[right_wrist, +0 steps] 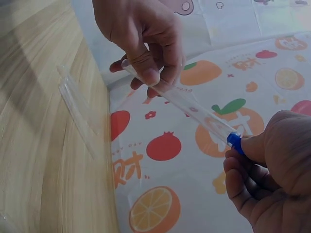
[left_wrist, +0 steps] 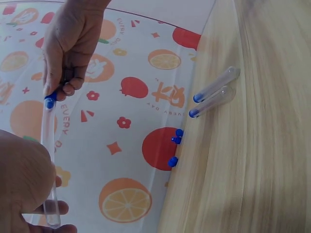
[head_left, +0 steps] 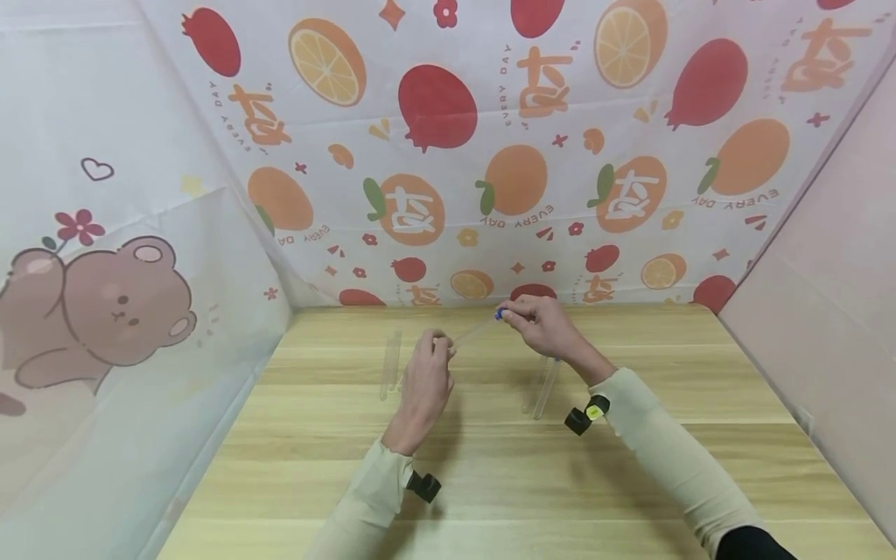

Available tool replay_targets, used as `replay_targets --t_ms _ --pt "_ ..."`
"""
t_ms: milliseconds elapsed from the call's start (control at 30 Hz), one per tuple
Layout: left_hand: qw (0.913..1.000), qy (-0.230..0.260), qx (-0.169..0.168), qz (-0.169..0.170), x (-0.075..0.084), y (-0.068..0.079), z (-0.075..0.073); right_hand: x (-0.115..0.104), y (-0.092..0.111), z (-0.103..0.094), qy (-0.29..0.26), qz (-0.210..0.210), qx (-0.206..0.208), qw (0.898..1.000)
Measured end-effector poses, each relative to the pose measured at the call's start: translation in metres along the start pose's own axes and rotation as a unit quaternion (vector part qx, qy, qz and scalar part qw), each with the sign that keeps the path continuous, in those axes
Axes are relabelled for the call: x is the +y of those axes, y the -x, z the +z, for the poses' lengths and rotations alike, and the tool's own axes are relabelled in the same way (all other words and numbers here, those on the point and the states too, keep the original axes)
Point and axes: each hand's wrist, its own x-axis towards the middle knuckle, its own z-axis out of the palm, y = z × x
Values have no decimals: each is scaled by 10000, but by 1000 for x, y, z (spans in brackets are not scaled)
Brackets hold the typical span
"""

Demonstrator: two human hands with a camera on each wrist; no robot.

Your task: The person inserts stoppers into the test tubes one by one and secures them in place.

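Note:
A clear test tube (right_wrist: 192,110) is held up over the table, slanting between the two hands. My left hand (head_left: 428,381) grips its rounded lower part between thumb and fingers. At the other end, my right hand (head_left: 549,327) pinches a blue stopper (right_wrist: 234,141), which sits at the tube's mouth. In the left wrist view, part of the blue shows inside the glass-clear wall (left_wrist: 49,119). Two more test tubes with blue stoppers (left_wrist: 214,92) lie side by side on the table, right of the hands. Tubes without visible stoppers (right_wrist: 77,107) lie left of the left hand.
Several loose blue stoppers (left_wrist: 176,138) lie near the table's back edge, seen in the left wrist view. The wooden table (head_left: 294,467) meets a fruit-printed cloth (head_left: 462,257) behind, with a bear-printed cloth (head_left: 126,303) on the left and a plain wall (head_left: 826,311) on the right.

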Motion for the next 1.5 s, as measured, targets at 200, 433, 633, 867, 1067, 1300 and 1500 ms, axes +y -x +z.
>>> replay_targets --t_ms 200,433,633,867,1067,1300,1500 --pt "9997 -31 165 177 -1 0 2 0 2 1 -12 53 99 9999" --pt "9990 -131 177 398 0 0 2 4 6 5 -232 139 296 9992" --pt "9972 -147 408 602 2 -2 4 7 9 6 -315 -7 456 9985" --pt "9963 -146 451 716 2 -1 5 7 8 7 -235 -106 468 9986" --pt "9977 -262 322 530 3 -2 5 9 9 7 -35 -34 279 9996" --pt "9998 190 28 25 8 -2 6 11 7 4 -192 125 142 9996" --pt "9976 619 -315 -7 13 0 8 16 0 3 -307 404 346 9981"
